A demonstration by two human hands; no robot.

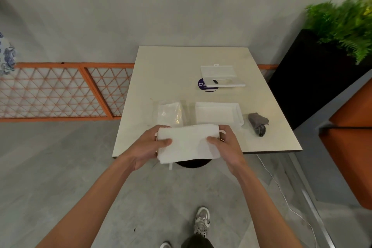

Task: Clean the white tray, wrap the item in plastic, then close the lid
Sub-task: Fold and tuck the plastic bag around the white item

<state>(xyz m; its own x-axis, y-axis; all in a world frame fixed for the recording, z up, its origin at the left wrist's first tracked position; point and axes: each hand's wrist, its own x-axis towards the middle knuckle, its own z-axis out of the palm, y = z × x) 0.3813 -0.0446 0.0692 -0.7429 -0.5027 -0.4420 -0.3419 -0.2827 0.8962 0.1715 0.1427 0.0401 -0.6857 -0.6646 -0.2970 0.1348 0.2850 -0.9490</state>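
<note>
Both hands grip a white rectangular item [187, 145] by its short ends, just above the near edge of the counter [171, 70]: the left hand [149, 147] holds the left end and the right hand [225, 143] the right end, each with its thumb on the top face and its fingers curled underneath. A small tab hangs from the item's near edge. Just beyond the item, a clear plastic sheet [170, 113] lies crumpled on the counter to the left, and the white tray [218, 115] sits beside it to the right, apart from it. Right of the tray lies a bunched grey cloth [258, 124]. Farther back stands a flat white box [225, 85] with its lid [218, 71] raised, partly covering a round purple sticker [202, 84]. Past the counter's right side is a black planter [302, 78] with a green fern [346, 18]; to the left, an orange lattice rail [60, 92] runs along the wall. Below, a white cable [281, 191] trails over the grey floor near a pale sneaker [202, 221].
</note>
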